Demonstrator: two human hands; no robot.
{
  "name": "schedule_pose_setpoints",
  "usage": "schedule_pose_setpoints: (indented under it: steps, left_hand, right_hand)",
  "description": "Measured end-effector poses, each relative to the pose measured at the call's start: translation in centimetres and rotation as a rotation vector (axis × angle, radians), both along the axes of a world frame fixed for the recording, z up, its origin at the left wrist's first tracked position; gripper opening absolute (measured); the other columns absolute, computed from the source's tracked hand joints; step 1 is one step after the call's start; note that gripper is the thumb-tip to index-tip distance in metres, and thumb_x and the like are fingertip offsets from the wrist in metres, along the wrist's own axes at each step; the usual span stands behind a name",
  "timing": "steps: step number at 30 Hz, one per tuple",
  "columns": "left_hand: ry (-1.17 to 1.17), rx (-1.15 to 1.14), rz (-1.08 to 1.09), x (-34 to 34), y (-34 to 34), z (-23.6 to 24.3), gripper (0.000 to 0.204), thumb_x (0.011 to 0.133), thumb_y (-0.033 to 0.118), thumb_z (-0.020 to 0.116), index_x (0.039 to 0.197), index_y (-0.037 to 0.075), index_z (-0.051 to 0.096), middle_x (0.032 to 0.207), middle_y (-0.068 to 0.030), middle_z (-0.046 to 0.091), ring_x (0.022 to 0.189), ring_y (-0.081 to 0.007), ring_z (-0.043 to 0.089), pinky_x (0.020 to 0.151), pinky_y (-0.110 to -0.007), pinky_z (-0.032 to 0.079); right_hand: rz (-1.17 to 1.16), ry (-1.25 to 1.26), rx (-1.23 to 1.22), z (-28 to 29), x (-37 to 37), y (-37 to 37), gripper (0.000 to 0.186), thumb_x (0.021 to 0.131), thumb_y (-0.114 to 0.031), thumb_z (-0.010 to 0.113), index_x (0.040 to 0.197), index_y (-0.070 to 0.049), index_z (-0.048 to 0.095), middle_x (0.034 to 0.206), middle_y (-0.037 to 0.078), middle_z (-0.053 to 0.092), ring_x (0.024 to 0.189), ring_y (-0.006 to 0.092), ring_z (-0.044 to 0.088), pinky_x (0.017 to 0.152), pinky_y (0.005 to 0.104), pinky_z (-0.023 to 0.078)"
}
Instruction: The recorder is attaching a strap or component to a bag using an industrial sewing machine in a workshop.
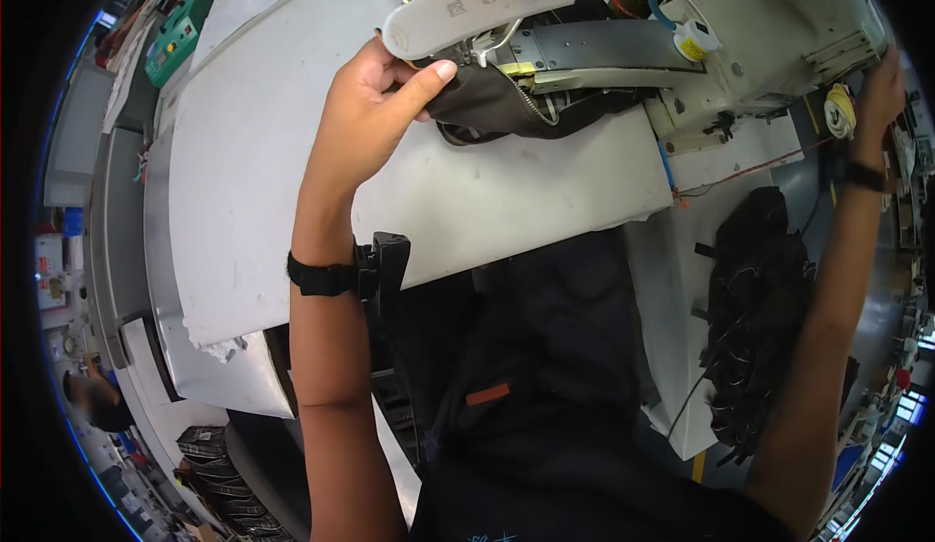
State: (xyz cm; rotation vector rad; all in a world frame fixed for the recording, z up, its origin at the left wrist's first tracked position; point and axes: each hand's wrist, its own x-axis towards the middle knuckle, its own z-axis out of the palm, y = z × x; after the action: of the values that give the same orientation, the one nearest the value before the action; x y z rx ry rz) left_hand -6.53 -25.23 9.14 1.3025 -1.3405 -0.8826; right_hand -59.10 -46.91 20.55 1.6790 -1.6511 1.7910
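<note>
My left hand (375,109) pinches the left end of a dark brown zippered piece (487,104), which looks like a bag or pouch, with the thumb on top. The piece is draped around the narrow arm of a sewing machine (614,47), below the needle area, and its open zipper curves along the upper side. A pale cover (477,8) on the machine hides part of the needle area. Far to the right, my right hand (881,94) is raised at the end of the machine's body (779,45). Its fingers are blurred and partly cut off by the dark rim.
A white worktable (526,191) lies under the machine, its front edge chipped at left. Several dark pieces (760,318) hang in a bundle at the right, and patterned dark pieces (224,484) are stacked lower left. A green box (183,31) stands upper left. Another person (97,398) is far left.
</note>
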Motion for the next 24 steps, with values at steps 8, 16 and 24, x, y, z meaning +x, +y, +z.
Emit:
schedule_pose_setpoints:
  steps: [8,16,24]
  left_hand:
    - [-0.037,0.013,-0.012,0.1,-0.2,0.0,0.037,0.097,0.021,0.071,0.127,0.002,0.063,0.092,-0.003,0.064,0.082,-0.009,0.059,0.065,-0.023,0.049]
    - [-0.051,-0.102,-0.011,0.1,0.6,-0.2,0.031,0.097,0.019,0.067,0.12,-0.001,0.066,0.088,0.0016,0.065,0.074,-0.0055,0.053,0.065,-0.024,0.045]
    - [-0.466,-0.067,0.267,1.8,6.1,0.5,0.022,0.097,0.009,0.065,0.118,0.003,0.068,0.094,-0.0007,0.068,0.077,-0.0065,0.056,0.066,-0.023,0.046]
  right_hand:
    - [0.284,-0.284,0.34,2.6,-6.5,-0.8,0.055,0.106,-0.044,0.047,0.131,0.002,0.064,0.123,0.016,0.07,0.11,0.0243,0.069,0.098,0.0362,0.053]
    - [-0.046,0.127,0.152,3.0,-3.2,-2.7,0.064,0.106,-0.056,0.033,0.142,-0.012,0.061,0.127,0.018,0.071,0.123,0.0294,0.064,0.101,0.0342,0.048]
    - [0.111,0.336,0.707,12.5,-11.2,-14.0,0.072,0.103,-0.061,0.042,0.135,-0.001,0.064,0.125,0.022,0.069,0.117,0.0295,0.067,0.099,0.0353,0.05]
